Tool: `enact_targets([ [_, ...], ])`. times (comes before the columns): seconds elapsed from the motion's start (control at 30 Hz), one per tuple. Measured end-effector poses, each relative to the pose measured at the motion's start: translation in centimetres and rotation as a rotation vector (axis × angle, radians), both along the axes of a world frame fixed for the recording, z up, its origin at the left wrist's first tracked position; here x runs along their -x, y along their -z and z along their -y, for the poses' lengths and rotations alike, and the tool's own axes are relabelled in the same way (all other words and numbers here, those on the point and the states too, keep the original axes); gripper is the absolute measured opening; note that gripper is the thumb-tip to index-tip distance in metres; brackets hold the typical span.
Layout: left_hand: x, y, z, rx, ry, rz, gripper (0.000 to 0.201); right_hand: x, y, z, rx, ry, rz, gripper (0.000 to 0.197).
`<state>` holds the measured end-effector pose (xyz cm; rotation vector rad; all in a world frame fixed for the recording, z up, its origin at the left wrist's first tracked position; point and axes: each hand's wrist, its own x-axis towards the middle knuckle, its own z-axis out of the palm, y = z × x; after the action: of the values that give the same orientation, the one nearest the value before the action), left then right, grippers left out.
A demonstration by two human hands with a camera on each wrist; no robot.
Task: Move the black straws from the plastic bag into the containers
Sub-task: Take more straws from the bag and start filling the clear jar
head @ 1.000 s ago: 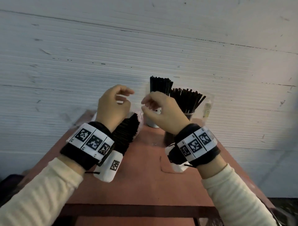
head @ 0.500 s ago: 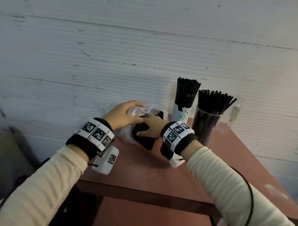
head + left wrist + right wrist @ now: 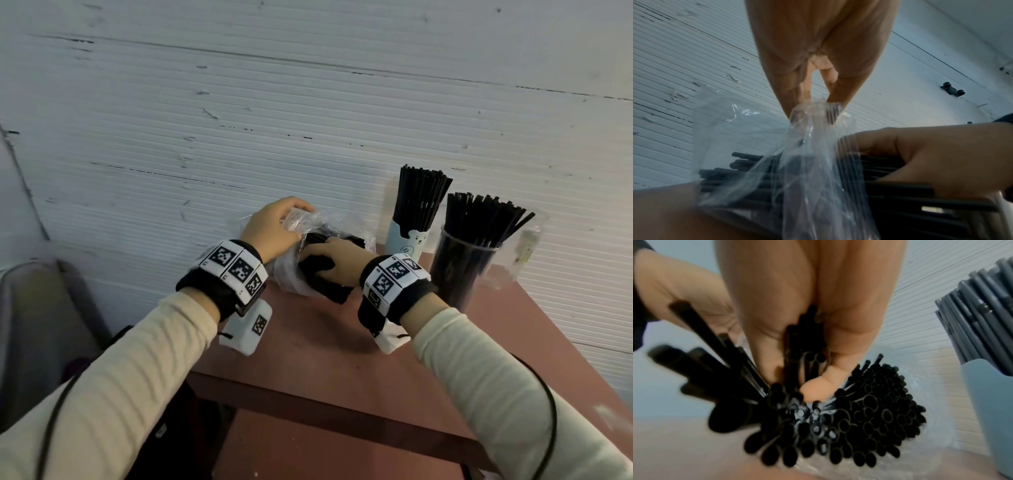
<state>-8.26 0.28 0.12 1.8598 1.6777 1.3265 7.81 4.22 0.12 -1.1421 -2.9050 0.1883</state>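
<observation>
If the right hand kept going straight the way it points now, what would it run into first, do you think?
The right hand points left, into the plastic bag, gripping black straws. Going straight on, it would push deeper through the bag's straws; beyond lie the bag's plastic and the left hand pinching it. Depth is uncertain.
</observation>
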Motion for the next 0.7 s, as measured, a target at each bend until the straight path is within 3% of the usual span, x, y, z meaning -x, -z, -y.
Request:
enact_targets([
  [0.5, 0.0, 0.9, 0.2, 0.050, 0.009, 0.007, 0.041, -3.8, -0.6, -1.1, 0.168, 0.062, -0.300, 0.041],
  [0.7, -1.2, 0.7, 0.8, -0.100, -0.065, -0.216, 0.047, -7.9, -2.5, -0.6, 0.280, 0.063, -0.375, 0.041],
])
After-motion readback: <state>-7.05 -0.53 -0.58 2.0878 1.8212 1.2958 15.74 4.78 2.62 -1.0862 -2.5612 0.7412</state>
